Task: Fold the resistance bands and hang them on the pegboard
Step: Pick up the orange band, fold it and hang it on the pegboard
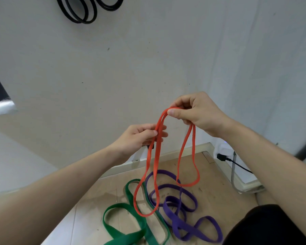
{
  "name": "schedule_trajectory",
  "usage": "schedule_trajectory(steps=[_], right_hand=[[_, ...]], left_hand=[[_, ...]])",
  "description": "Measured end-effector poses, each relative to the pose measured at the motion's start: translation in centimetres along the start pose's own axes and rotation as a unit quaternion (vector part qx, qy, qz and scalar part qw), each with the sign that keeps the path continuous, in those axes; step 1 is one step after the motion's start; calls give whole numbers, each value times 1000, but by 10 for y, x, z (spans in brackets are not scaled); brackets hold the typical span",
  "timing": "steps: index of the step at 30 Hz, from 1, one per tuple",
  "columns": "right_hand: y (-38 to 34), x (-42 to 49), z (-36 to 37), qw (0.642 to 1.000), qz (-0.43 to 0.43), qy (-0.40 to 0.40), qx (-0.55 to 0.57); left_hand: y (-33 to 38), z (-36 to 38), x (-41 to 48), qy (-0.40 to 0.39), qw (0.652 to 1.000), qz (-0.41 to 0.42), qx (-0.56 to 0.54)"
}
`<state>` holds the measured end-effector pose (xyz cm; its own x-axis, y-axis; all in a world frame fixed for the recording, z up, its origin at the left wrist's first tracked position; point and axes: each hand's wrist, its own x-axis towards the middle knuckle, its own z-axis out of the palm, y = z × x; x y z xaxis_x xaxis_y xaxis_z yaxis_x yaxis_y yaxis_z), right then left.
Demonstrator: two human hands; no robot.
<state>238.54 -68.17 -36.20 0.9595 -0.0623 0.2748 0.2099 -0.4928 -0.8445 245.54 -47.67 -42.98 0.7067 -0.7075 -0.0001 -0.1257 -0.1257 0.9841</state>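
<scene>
A thin red resistance band (184, 151) hangs doubled in front of the wall, its two loops dangling down toward the floor. My right hand (198, 112) pinches the top of the fold between thumb and fingers. Lower and to the left, my left hand (141, 137) pinches two strands of the same band together. A wide green band (124, 225) and a purple band (177, 214) lie in loose coils on the floor below. A black band (78, 13) hangs in loops high on the wall at the upper left.
The pale wall (148, 50) fills most of the view. A white skirting runs along the wooden floor (95, 209). A black plug with a cable (224, 158) sits in a socket at the right. My dark-clothed leg (265, 227) is at the lower right.
</scene>
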Motion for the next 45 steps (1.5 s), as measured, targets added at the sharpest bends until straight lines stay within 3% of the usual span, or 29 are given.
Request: schedule_trajectory(steps=[10, 12, 14, 16, 18, 24, 28, 31, 41, 45], right_hand=[[25, 4, -11, 996, 42, 23, 79], [33, 3, -18, 994, 71, -23, 75], [42, 2, -24, 986, 111, -119, 34], [45, -1, -19, 963, 138, -231, -22], [42, -4, -1, 952, 131, -275, -31], [20, 0, 25, 988, 63, -134, 32], [12, -3, 27, 997, 9, -77, -12], [8, -1, 27, 999, -22, -12, 46], [12, 9, -12, 963, -4, 167, 212], [27, 8, -28, 966, 32, 140, 217]], left_hand=[[4, -7, -2, 34, 999, 27, -14], [7, -13, -2, 68, 996, 44, -40], [11, -18, -2, 92, 993, 59, -47], [15, -18, -3, 94, 992, 69, -38], [17, -14, -5, 84, 994, 73, -20], [18, -9, -8, 59, 993, 92, 46], [15, -9, -9, 66, 992, 82, 75], [11, -12, -8, 70, 993, 71, 61], [9, -16, -5, 66, 996, 48, 23], [12, -17, -5, 94, 994, 55, 3]])
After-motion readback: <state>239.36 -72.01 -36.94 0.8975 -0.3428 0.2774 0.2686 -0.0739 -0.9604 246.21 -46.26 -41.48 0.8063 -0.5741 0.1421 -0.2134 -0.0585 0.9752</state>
